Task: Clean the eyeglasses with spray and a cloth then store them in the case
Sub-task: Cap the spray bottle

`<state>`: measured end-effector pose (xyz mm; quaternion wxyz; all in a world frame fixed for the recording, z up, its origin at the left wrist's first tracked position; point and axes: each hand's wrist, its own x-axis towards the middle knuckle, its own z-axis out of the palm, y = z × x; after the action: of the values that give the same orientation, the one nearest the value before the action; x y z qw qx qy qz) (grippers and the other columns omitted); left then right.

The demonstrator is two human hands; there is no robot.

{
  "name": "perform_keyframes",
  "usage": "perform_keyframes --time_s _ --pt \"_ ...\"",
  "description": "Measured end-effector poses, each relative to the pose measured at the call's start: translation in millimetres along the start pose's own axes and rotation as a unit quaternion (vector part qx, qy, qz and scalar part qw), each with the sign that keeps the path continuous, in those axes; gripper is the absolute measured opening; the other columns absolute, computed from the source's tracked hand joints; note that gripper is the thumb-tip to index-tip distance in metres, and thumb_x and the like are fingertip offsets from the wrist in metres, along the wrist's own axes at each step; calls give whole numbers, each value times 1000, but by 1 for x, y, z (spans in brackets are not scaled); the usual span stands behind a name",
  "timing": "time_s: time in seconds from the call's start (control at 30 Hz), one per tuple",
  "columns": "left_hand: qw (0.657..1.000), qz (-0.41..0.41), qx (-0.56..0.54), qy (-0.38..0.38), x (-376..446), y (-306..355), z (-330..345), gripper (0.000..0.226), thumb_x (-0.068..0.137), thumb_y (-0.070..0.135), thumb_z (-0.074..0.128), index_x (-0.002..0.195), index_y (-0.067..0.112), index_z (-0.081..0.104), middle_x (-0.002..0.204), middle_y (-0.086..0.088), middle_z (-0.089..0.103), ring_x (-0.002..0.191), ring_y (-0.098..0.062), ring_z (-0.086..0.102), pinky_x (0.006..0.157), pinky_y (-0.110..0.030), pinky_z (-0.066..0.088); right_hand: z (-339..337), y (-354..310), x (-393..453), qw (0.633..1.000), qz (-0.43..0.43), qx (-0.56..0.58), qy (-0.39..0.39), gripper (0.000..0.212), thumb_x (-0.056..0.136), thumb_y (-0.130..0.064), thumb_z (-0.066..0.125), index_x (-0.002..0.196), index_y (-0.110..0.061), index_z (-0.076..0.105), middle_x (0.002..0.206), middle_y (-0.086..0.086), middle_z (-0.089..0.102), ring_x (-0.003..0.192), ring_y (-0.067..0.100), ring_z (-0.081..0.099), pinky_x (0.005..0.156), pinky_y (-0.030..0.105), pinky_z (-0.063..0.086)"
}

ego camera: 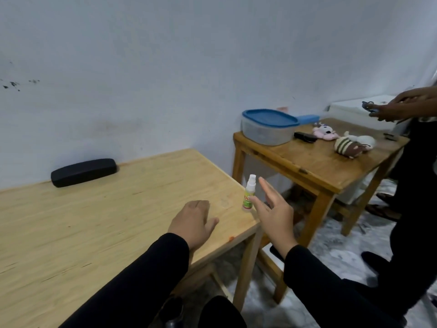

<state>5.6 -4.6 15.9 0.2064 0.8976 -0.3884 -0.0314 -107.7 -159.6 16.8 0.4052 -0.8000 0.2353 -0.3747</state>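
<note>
A small spray bottle [248, 195] with a white nozzle and green-yellow label stands upright near the right edge of the light wooden table [106, 223]. My right hand [274, 216] is open just right of the bottle, fingers spread, thumb tip close to its label. My left hand [192, 222] rests palm down on the table, left of the bottle, holding nothing. A closed black eyeglass case [84, 172] lies at the back of the table by the wall. No eyeglasses or cloth are visible on my table.
A darker wooden side table [314, 166] to the right carries a blue-lidded plastic container [268, 126], plush toys [352, 144] and a dark object [305, 137]. Another person [411, 162] stands at far right, hands holding something small. Marbled floor below.
</note>
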Motion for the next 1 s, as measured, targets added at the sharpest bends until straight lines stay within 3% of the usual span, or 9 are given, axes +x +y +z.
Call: perform_keyframes --time_s 0.07,0.13,0.2,0.43,0.57,0.7,0.8,1.0 --pt "1000 -2 -4 1 -1 -2 1 49 91 46 47 130 17 43 133 -4 50 123 -19 44 100 -29 37 6 3 -2 995 54 87 1 56 86 -11 68 137 -22 49 131 -12 52 114 -6 52 90 8 46" --pt "1000 0 -7 8 0 -2 2 49 91 46 47 131 18 43 134 -3 49 123 -19 44 101 -28 36 11 5 -1 986 82 143 2 57 87 -6 65 138 -22 47 128 -13 53 96 -18 56 73 0 45" --pt "1000 0 -14 17 3 -1 3 51 91 46 48 134 19 41 137 -2 48 126 -18 42 103 -28 34 15 7 2 979 95 180 1 57 87 -2 63 138 -21 47 121 -16 54 88 -23 57 69 1 46" --pt "989 -11 -125 84 29 16 16 41 88 36 57 128 31 50 133 4 55 123 -15 48 102 -26 36 17 11 6 972 97 216 2 52 84 2 66 129 -21 54 106 -16 62 86 -20 61 68 4 49" --pt "980 -20 -175 88 42 22 21 25 88 29 60 113 29 62 114 6 65 99 -8 57 88 -19 41 16 16 8 972 88 217 -8 54 82 2 68 115 -40 56 106 -18 64 93 -15 62 74 6 50" --pt "951 -42 -283 114 48 26 21 12 85 22 66 95 28 68 91 12 68 86 -2 61 78 -13 46 14 20 9 969 88 230 -20 54 81 3 69 107 -44 59 112 -9 66 99 -8 64 78 9 51" --pt "925 7 -342 163 53 33 5 10 82 18 69 86 27 66 84 15 68 82 3 63 74 -3 45 13 21 8 967 82 239 -29 54 81 2 69 108 -44 61 117 -5 67 104 -1 65 81 12 52" --pt "887 107 -412 182 58 63 -21 17 83 11 67 84 28 65 84 19 70 83 4 66 80 -12 50 13 24 9 964 77 252 -39 53 81 2 68 110 -42 62 119 -5 67 107 3 65 84 16 53"
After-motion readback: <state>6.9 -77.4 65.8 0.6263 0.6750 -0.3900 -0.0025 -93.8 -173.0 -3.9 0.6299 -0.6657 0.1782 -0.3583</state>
